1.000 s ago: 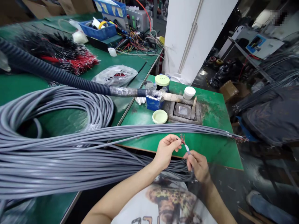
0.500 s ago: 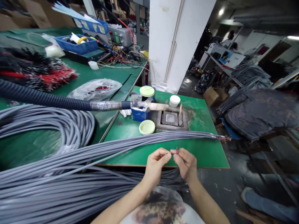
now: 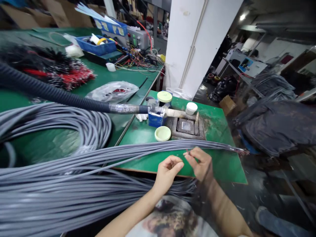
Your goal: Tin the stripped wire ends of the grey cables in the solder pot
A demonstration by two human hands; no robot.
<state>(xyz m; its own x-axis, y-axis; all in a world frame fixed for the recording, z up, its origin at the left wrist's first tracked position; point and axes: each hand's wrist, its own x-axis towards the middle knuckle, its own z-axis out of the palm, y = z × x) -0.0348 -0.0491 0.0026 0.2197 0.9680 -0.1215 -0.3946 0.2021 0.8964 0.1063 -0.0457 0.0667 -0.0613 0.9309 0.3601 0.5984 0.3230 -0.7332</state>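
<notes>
Near the front edge of the green board [image 3: 209, 163], my left hand [image 3: 169, 169] is closed, thumb against fingers; whatever it pinches is too small to make out. A little apart on its right, my right hand [image 3: 199, 162] is closed too, with something small and dark reddish between its fingertips, blurred. Just beyond both hands, a long bundle of grey cables [image 3: 148, 148] lies across the board, its stripped ends [image 3: 240, 150] at the right edge.
A dark square metal pot [image 3: 187, 126] is set behind the cables, beside a pale green lid [image 3: 163, 133], a white jar [image 3: 191, 108] and a blue box [image 3: 157, 119]. A ribbed hose [image 3: 93, 104] reaches over from the left. Coiled cables [image 3: 98, 128] lie left. A dark-clothed person [image 3: 278, 121] is at right.
My hands have moved apart, the right one up and away to the right. The view has shifted, so the table and its items appear further right.
</notes>
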